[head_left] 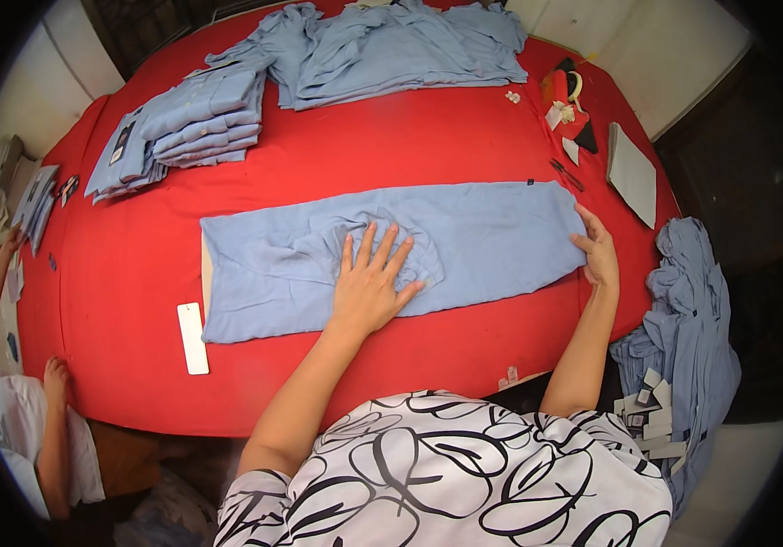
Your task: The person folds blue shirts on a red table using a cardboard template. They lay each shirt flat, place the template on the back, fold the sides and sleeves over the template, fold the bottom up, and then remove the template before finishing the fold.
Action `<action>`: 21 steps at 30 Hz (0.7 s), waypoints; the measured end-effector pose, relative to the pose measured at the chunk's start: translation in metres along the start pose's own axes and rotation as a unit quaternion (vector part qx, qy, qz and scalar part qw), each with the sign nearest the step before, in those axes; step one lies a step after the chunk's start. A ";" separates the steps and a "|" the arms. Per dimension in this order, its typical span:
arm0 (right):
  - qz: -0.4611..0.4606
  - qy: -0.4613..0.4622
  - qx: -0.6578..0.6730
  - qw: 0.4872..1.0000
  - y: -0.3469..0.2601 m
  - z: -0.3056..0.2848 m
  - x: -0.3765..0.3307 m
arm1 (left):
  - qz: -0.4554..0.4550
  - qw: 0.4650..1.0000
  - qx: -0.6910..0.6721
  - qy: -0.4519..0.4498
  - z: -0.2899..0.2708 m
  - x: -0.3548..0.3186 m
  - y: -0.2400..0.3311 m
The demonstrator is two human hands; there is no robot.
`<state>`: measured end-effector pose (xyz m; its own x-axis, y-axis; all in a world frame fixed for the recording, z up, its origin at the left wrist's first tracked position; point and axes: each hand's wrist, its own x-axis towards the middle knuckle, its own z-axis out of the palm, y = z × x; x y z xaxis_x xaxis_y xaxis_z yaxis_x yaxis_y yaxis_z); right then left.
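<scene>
A blue shirt (492, 242), folded into a long strip, is laid across the middle of the frame on the red surface (136, 273). The left hand (370, 283) is pressed flat on the bunched cloth at the strip's centre, fingers spread. The right hand (599, 251) is set at the strip's right end, fingers together and resting on the cloth's edge; whether it is pinched cannot be told. A white card (192, 337) is seen just beside the strip's lower left corner. Folded shirts (204, 118) are stacked at upper left, well apart.
</scene>
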<state>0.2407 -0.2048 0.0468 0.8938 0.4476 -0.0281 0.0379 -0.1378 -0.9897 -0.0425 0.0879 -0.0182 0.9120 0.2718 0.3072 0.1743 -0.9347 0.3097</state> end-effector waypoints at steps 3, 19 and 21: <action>-0.161 -0.071 -0.186 0.967 -0.038 0.065 -0.020 | -0.005 1.000 0.001 0.004 0.000 0.000 0.000; -0.080 0.011 -0.323 0.943 0.019 0.134 -0.041 | -0.064 0.961 -0.200 0.181 -0.015 -0.008 0.001; -0.005 0.028 -0.251 0.968 0.047 0.119 -0.032 | -0.037 0.985 -0.103 0.134 -0.016 -0.004 0.010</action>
<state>0.1612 -0.1204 -0.0151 0.9147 0.4041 0.0018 0.2455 -0.5522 -0.7967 -0.0499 0.0816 -0.0022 0.7641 0.4146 0.4942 0.1326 -0.8507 0.5086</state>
